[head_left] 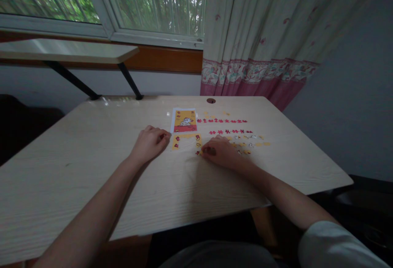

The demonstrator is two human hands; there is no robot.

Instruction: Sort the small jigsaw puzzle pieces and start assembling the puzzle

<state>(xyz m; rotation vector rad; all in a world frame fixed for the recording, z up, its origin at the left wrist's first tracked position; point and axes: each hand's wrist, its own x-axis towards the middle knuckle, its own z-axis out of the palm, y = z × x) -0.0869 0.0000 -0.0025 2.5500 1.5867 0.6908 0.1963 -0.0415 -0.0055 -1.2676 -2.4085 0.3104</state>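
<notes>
My left hand [150,142] rests on the wooden table [92,165] with fingers curled, pinching a small red puzzle piece [161,137] at its fingertips. My right hand [221,150] lies a little to the right, fingers closed on a small piece [199,152] at the table surface. Between the hands sits a partly joined yellow strip of puzzle [184,138]. Just beyond it lies a picture card [184,120], yellow and red with a white figure. Rows of loose red pieces [221,121] and yellow pieces [250,141] spread to the right.
A cable hole [211,101] sits near the table's far edge. A shelf on black brackets [67,51] hangs below the window at the back left. A flowered curtain [260,55] falls behind the table's right side.
</notes>
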